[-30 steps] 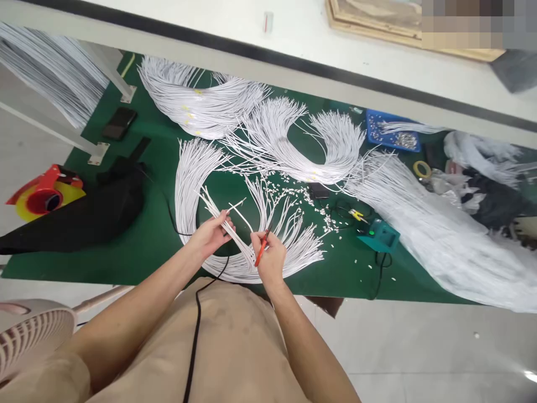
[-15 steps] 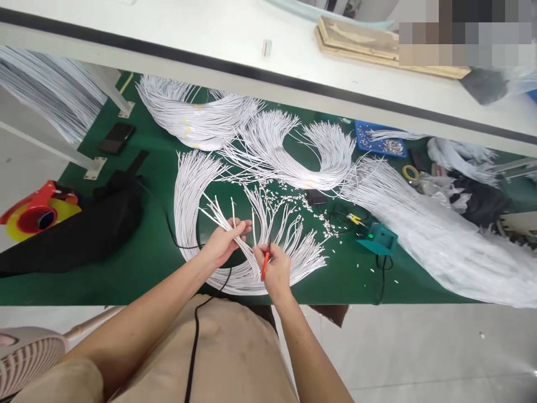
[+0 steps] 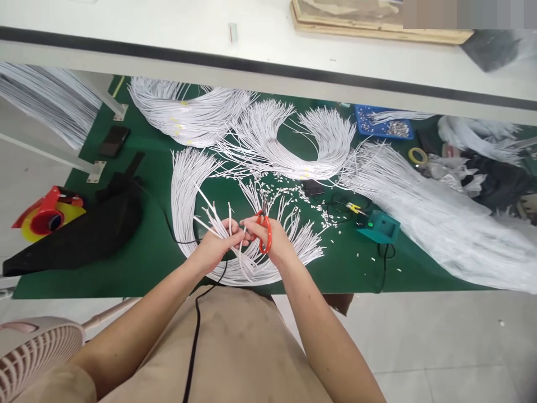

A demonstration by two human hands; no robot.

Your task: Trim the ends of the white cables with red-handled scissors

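My left hand [image 3: 217, 247] is closed around several white wires [image 3: 215, 215], whose ends fan out beyond my thumb. Red-handled scissors [image 3: 267, 242] sit in my right hand [image 3: 278, 244], with their short dark blades pointing away from me. The fingertips of both hands meet, and a wire end seems to be between them; my fingers partly hide it. Below the hands a curved bundle of white wires [image 3: 181, 196] lies on the green tabletop [image 3: 138, 268], its loose ends spread to the right.
More wire bundles [image 3: 188, 120] lie behind, under a white shelf [image 3: 146, 25]. Small white pieces [image 3: 325, 215] are scattered right of centre. A teal device [image 3: 380, 226], a blue tray [image 3: 384, 123] and plastic-wrapped wires [image 3: 440, 224] are at right. A red tape dispenser [image 3: 50, 215] is at left.
My right hand has moved up and left to meet my left hand's fingers. The scissors have turned in its grip, and their handle loops now show. The view has shifted slightly.
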